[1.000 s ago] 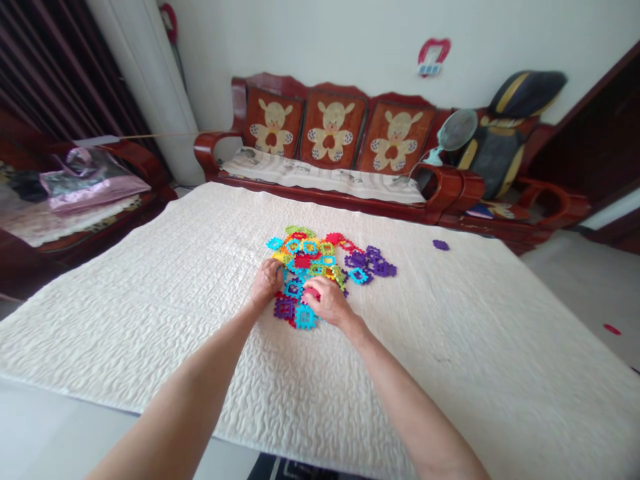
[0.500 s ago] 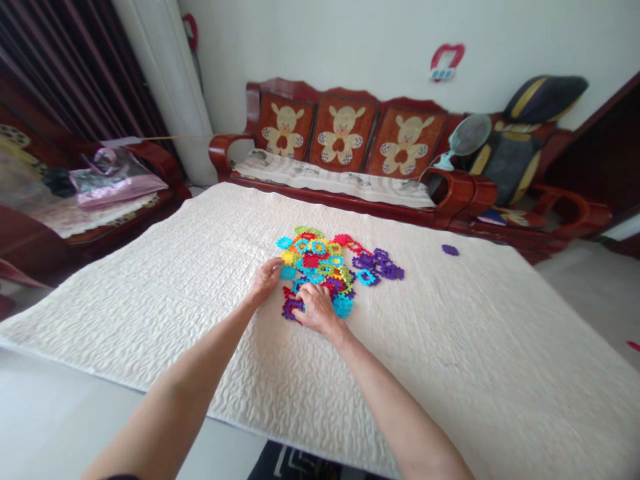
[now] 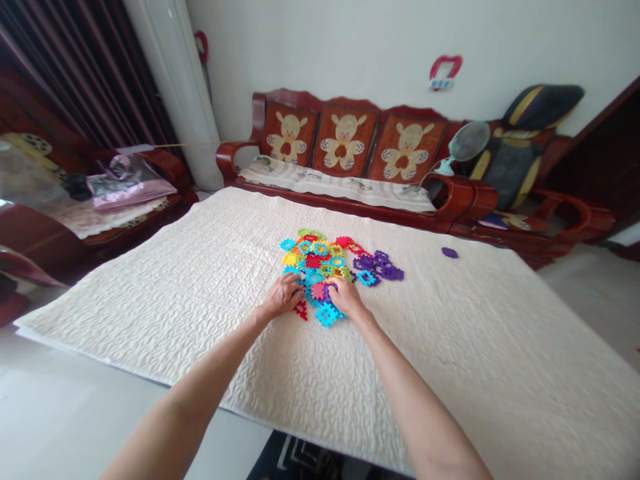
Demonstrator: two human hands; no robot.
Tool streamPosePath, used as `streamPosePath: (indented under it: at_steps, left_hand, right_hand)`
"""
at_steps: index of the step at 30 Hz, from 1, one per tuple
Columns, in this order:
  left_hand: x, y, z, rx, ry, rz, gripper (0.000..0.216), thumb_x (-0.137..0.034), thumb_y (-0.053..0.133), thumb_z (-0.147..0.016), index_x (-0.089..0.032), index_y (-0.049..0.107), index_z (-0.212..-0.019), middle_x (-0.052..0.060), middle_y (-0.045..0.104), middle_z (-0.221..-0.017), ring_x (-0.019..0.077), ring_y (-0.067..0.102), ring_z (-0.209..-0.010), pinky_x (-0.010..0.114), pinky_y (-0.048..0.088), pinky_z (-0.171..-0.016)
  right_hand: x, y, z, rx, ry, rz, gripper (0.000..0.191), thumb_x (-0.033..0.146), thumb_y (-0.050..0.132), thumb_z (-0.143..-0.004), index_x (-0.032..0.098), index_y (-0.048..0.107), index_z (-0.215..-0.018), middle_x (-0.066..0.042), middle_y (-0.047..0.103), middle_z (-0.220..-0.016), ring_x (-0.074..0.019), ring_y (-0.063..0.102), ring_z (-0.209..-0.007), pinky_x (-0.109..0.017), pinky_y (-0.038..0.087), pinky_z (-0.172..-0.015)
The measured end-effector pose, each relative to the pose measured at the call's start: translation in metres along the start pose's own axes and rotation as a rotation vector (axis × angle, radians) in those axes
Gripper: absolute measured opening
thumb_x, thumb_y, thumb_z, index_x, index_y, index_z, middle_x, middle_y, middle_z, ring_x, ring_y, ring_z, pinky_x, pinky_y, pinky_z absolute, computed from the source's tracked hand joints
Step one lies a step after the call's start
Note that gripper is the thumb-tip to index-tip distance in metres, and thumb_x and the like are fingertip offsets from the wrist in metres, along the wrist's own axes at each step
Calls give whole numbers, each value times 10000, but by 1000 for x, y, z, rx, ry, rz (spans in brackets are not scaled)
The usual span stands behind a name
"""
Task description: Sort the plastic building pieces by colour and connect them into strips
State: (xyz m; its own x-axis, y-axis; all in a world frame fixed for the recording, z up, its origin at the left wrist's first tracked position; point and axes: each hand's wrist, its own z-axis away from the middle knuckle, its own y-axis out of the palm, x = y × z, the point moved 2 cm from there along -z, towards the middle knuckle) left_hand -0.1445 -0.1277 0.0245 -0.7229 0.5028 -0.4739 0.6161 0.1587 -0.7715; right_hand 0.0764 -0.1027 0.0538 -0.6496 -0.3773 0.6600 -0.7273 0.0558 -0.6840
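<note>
A heap of colourful toothed plastic building pieces (image 3: pixel 315 262) lies on the quilted cover. My left hand (image 3: pixel 284 295) is at the heap's near left edge, its fingers curled down over pieces there; what lies under the fingertips is mostly hidden. A red triangular piece (image 3: pixel 301 310) sticks out just below that hand. My right hand (image 3: pixel 347 297) is at the near right side, thumb and fingers closed on the edge of a purple piece (image 3: pixel 330 292). Between the hands lies a pinkish-red square piece (image 3: pixel 318 291). Below it is a blue piece (image 3: pixel 327 315).
Several purple pieces (image 3: pixel 385 265) lie right of the heap, and a lone purple piece (image 3: pixel 449 253) sits farther right. The cream quilted cover (image 3: pixel 210 267) spreads over the table. Behind stand a wooden sofa (image 3: pixel 325 190) and a small fan (image 3: pixel 467 141).
My left hand has moved nearer, from the yellow piece to the heap's front left. My right hand has shifted right, uncovering the pinkish-red square. The camera view has shifted slightly.
</note>
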Motion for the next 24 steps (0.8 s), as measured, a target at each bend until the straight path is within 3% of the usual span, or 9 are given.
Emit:
streamPosePath:
  at_steps: [4, 10, 15, 19, 24]
  left_hand:
    - [8, -5, -13, 14, -78, -80, 322, -309, 451, -945, -210, 675, -736, 128, 688, -967, 238, 621, -993, 459, 473, -1035]
    - [18, 10, -52, 43, -221, -169, 210, -218, 519, -865, -185, 712, -788, 129, 653, -916, 248, 623, -936, 407, 487, -953]
    - [27, 16, -66, 30, -338, -217, 165, -291, 621, -807, -174, 726, -856, 126, 641, -926, 275, 624, -944, 383, 506, -864]
    - [33, 17, -72, 14, -392, -233, 213, -386, 661, -797, -182, 709, -833, 116, 649, -899, 269, 627, -920, 372, 514, -828]
    - [37, 21, -83, -4, -449, -214, 211, -372, 640, -798, -168, 677, -756, 120, 658, -827, 275, 654, -889, 366, 522, -808]
  right_hand:
    - [-14, -2, 9, -39, 23, 1, 207, 170, 534, -799, 226, 706, -900, -62, 764, -979, -223, 696, -958, -372, 530, -933]
    - [-33, -15, 24, -254, 70, -73, 289, 303, 477, -830, 206, 706, -979, -94, 759, -1022, -238, 695, -981, -385, 537, -935]
    - [-63, -23, 49, -383, 133, -82, 346, 388, 462, -849, 187, 699, -998, -125, 758, -1007, -256, 702, -942, -403, 553, -894]
    - [-72, -19, 58, -414, 141, -74, 330, 382, 463, -853, 193, 696, -989, -127, 757, -998, -258, 703, -939, -405, 554, -896]
    - [-68, -15, 55, -413, 111, -61, 306, 346, 454, -853, 208, 697, -978, -111, 753, -978, -244, 698, -939, -382, 555, -884]
